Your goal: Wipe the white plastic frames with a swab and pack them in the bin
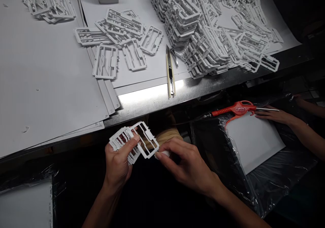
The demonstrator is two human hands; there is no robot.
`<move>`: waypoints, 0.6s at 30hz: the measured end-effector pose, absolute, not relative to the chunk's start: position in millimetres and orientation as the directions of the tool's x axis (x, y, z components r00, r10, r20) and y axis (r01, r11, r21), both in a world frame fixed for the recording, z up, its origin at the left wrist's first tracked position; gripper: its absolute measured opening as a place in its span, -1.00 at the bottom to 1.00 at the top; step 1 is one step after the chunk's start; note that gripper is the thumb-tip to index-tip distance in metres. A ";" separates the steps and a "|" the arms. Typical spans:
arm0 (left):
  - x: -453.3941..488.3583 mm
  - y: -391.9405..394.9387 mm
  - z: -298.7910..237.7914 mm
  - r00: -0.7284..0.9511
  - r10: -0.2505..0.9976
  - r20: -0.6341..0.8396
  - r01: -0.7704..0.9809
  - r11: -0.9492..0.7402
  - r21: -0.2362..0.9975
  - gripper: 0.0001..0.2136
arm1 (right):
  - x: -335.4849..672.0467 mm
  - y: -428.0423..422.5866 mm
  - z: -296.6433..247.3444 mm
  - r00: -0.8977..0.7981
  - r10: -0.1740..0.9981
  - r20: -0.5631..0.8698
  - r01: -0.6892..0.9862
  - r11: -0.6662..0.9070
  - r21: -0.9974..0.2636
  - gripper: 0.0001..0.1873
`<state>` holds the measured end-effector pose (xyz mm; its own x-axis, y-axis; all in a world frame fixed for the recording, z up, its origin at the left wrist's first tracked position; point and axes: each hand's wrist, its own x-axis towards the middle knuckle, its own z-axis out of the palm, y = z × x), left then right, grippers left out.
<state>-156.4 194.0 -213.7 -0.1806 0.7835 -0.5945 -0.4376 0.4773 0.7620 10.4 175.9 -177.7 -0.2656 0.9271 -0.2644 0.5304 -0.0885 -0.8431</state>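
My left hand (118, 165) grips several white plastic frames, its thumb pressing on them. The top white plastic frame (148, 136) is fanned out to the right of the others. It has a rectangular rim, inner bars and small side tabs. At its lower right corner is my right hand (189, 162), closed in a pinch on a small white piece (166, 152) mostly hidden by the fingers; its kind I cannot make out. Both hands are in front of the table's metal edge. Beyond them, loose white frames (106, 62) lie on the table.
A utility knife (170, 72) lies across the metal edge (142, 97), beside nail clippers (174, 58). Stacked frames (182, 18) rise behind. At right, a red air gun (238, 109) lies over a plastic-lined box with white sheets (254, 143); another person's hand (274, 115) touches it.
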 end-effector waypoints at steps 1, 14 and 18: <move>-156.6 194.4 -213.9 -0.168 0.774 -0.611 -0.451 0.491 0.746 -0.81 | 11.8 177.0 -179.5 -0.232 0.924 -0.304 0.518 -0.147 -0.843 -0.89; -160.1 197.6 -217.6 0.078 0.657 -0.750 -0.637 0.611 0.470 -0.76 | 19.2 182.5 -198.1 -0.370 0.686 -0.627 0.148 -0.623 -0.768 -0.66; -161.4 197.1 -218.4 0.094 0.650 -0.754 -0.644 0.617 0.452 -0.76 | 19.4 182.4 -198.9 -0.364 0.709 -0.604 0.156 -0.594 -0.790 -0.66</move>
